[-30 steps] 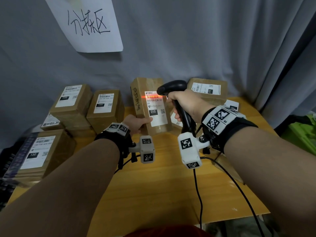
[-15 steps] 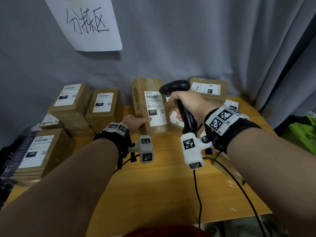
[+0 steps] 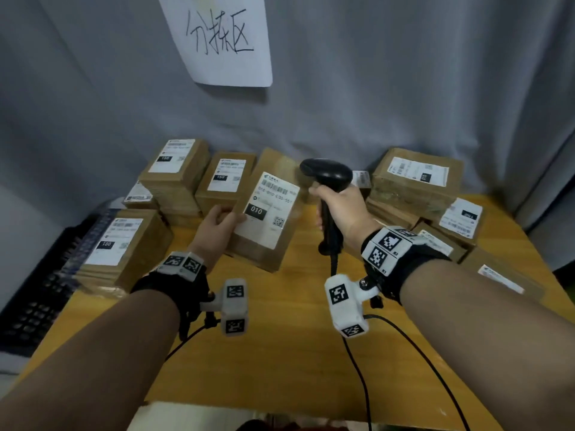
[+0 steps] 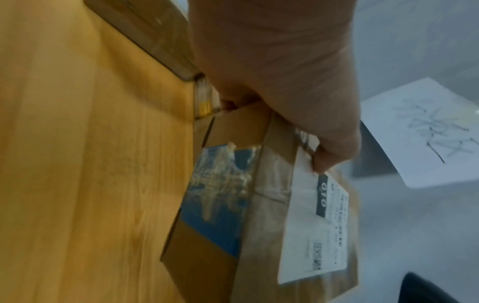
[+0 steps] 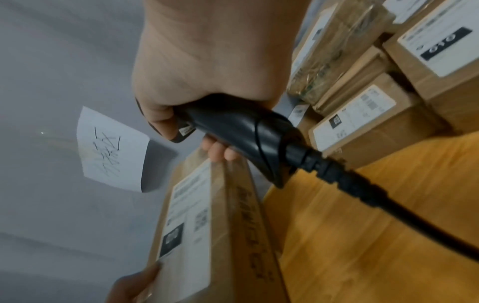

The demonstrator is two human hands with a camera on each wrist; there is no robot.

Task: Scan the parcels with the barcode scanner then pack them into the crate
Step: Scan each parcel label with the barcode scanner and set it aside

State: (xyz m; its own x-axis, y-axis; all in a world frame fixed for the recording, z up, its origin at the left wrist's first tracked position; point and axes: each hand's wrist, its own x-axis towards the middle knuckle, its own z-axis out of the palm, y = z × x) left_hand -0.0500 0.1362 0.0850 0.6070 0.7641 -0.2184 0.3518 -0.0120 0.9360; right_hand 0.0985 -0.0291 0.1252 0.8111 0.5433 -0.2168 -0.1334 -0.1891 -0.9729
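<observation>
Left hand [image 3: 217, 223] grips the "010" parcel [image 3: 267, 213] by its left edge, thumb on the label face; parcel is tilted back and lifted off the wooden table [image 3: 280, 337]. Right hand [image 3: 340, 209] is clenched around the handle of the black barcode scanner [image 3: 326, 175], cable trailing toward the near table edge. No red scan line on the label, so I judge the scan done and the step in hand is the carry to the black crate [image 3: 34, 306] at the left table edge.

To do it well: keep the thumb pinch firm, swing the parcel left over the "150" parcel [image 3: 124, 247], lay it flat in the crate. Keep scanner and cable out of the path.

Versus 1.0 s ago: the red beam sat across the label and the parcel stood upright on the table. Half a second ago the beam was off, parcel still upright. Now it leans back and has shifted left, scanner nose pulled away from the label.
</observation>
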